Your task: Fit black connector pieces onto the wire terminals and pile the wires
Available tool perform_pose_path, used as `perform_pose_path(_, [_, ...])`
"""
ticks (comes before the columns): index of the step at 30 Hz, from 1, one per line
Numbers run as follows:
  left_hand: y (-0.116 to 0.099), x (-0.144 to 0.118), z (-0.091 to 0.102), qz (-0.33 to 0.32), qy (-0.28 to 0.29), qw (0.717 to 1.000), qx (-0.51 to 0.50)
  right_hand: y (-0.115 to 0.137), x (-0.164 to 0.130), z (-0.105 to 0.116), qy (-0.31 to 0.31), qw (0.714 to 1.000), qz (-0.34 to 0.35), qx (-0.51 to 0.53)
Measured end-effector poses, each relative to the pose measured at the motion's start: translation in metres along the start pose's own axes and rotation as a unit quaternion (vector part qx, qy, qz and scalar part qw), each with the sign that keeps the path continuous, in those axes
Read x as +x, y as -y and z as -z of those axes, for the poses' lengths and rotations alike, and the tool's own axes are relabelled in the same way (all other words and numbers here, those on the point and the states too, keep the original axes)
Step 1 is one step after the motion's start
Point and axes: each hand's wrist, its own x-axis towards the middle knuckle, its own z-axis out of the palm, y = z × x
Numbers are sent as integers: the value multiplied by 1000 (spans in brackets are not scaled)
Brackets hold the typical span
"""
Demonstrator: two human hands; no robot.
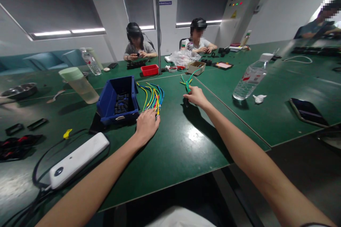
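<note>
Two hands reach out over the green table (186, 156). The left hand (146, 125) lies palm down with its fingers pressed on the near ends of a big bunch of wires (153, 96). I cannot tell if it pinches any of them. The right hand (195, 96) is well apart from it, at about 1 o'clock, and its fingers are closed on the near end of a small bunch of wires (188, 82).

The big bunch has yellow, green and blue wires lying side by side. Its long way runs from the left hand out toward 12 o'clock, and the far ends curl over to the left. The small bunch is mostly green and points away from the right hand toward 12 o'clock, with one wire bending off to 1 o'clock.

I think the sorting is only partly done: many wires sit in the big bunch and few in the small one.

Just at 9 o'clock of the big bunch stands a blue bin (118, 100) with dark parts inside. Farther out, at 3 o'clock, a water bottle (250, 78) lies tilted. At the far side two people sit and work with their own hands.
</note>
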Motion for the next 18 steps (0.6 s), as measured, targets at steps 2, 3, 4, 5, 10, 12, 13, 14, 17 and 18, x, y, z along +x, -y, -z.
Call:
perform_pose_path(2, [0,0,0,3,0,1000,2,-2,1,1,3,1000,0,-27])
perform_pose_path(3, [0,0,0,4,-1,1000,3,-3,1,2,3,999,-1,-42])
perform_pose_path(4, [0,0,0,5,-2,1000,5,-4,1,2,4,998,-3,-57])
perform_pose_path(5, [-1,0,0,5,-3,1000,6,-5,1,1,4,997,-5,-72])
perform_pose_path(10, [-2,-1,1,12,-5,1000,5,-7,0,1,24,991,-21,-126])
perform_pose_path(12, [-2,-1,2,13,-4,1000,4,-6,-1,2,29,988,-25,-151])
perform_pose_path(13, [-2,-1,2,13,-3,1000,4,-6,-2,3,30,985,-28,-165])
perform_pose_path(14, [-2,-1,2,13,-3,1000,5,-5,-3,4,30,983,-32,-179])
perform_pose_path(17, [-2,-1,2,14,-7,1000,8,-4,-4,4,29,976,-44,-212])
perform_pose_path(18, [-2,-1,2,14,-9,1000,10,-4,-5,4,30,974,-46,-219])
